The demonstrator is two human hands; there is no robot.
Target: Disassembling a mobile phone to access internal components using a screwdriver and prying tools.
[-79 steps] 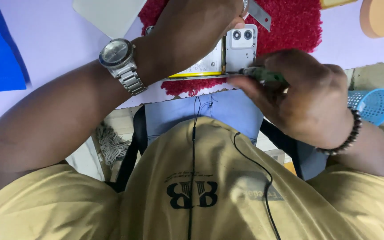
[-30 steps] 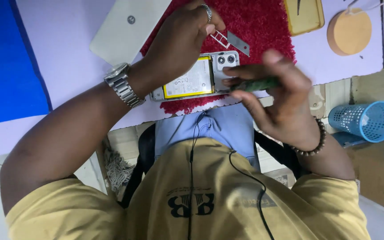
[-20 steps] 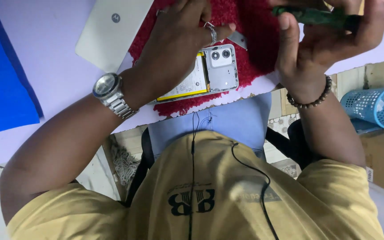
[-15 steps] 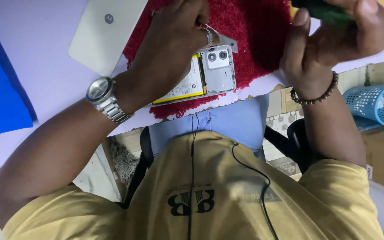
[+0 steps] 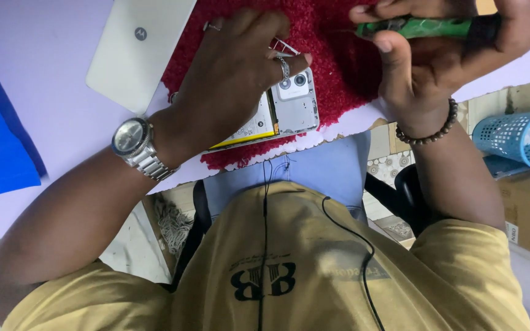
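1. Red fuzzy mat [image 5: 338, 67] is our landmark; on its near edge lies an opened phone [image 5: 277, 116], back cover off.
2. Our left hand [image 5: 228, 79] presses down on the phone, fingers spread over it.
3. Our right hand [image 5: 443, 55] hovers above the mat's right part, clenched around a green-handled screwdriver [image 5: 418, 27].
4. Left of the mat rests a white back cover [image 5: 139, 52].

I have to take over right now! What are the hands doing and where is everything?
Left hand: pressing down on the opened phone on the red mat.
Right hand: holding the green tool raised over the mat, off the phone.
Back cover: already off, lying on the table left of the mat.
Phone's battery and camera block are exposed, not removed yet.
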